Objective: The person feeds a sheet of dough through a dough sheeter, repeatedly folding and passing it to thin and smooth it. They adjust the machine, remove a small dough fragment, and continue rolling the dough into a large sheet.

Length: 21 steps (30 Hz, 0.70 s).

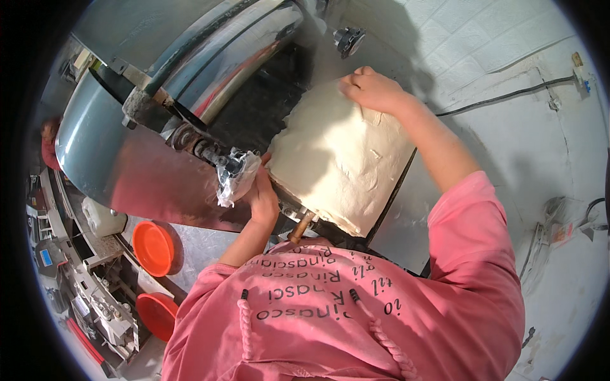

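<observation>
A thick sheet of pale dough (343, 157) lies on the feed tray of a metal dough-rolling machine in front of me. At its far right corner, my right hand (369, 90) grips the edge with curled fingers. My left hand (262, 197) is at the near left edge of the dough, its thumb up beside it. A plastic-wrapped adjusting knob (234, 171) hides part of its fingers, so their grip does not show. Beyond the dough is the machine's dark opening (262, 95), below a shiny curved metal cover (238, 52).
A wooden handle (302, 227) juts out below the dough. A black knob (349, 42) is on the machine's far side. Two orange basins (153, 247) and a white jerrycan (102, 216) stand at left. A black cable (505, 97) runs along the right wall.
</observation>
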Tool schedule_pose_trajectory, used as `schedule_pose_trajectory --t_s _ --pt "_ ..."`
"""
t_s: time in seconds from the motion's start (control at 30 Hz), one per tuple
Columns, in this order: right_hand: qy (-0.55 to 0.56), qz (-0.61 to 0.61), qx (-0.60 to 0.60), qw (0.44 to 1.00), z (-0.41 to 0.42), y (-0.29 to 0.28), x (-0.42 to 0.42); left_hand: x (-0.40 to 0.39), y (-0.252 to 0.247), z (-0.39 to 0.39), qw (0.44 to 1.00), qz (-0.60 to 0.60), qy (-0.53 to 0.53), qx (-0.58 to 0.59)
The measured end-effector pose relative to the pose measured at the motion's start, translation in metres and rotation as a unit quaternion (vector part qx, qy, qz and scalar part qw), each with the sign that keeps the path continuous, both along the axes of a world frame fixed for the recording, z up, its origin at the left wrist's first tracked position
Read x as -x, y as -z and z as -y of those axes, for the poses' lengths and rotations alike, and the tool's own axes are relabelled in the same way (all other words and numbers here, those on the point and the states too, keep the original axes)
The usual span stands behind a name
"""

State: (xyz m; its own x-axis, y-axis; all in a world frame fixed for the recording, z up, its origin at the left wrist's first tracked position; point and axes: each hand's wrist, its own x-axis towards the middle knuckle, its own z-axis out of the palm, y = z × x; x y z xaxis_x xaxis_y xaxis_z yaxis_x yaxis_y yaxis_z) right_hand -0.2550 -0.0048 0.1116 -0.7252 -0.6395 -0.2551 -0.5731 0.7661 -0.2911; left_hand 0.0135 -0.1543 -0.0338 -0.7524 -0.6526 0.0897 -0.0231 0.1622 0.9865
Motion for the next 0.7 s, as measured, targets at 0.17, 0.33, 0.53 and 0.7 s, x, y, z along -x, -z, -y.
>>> schedule_pose_trajectory --t_s 0.17,0.33,0.53,0.7 --pt "0.131 0.138 0.309 0.932 -0.062 0.007 0.058 -0.006 0.006 -0.005 0.983 -0.102 0.042 0.15" --pt "0.259 0.275 0.299 0.876 -0.111 0.107 0.103 0.02 0.038 -0.026 0.947 -0.138 -0.036 0.287" --pt "0.212 0.299 0.344 0.864 -0.101 0.125 0.073 0.04 0.038 -0.03 0.927 -0.177 -0.106 0.314" --pt "0.217 0.301 0.344 0.862 -0.09 0.132 0.072 0.049 0.034 -0.025 0.906 -0.224 -0.113 0.34"
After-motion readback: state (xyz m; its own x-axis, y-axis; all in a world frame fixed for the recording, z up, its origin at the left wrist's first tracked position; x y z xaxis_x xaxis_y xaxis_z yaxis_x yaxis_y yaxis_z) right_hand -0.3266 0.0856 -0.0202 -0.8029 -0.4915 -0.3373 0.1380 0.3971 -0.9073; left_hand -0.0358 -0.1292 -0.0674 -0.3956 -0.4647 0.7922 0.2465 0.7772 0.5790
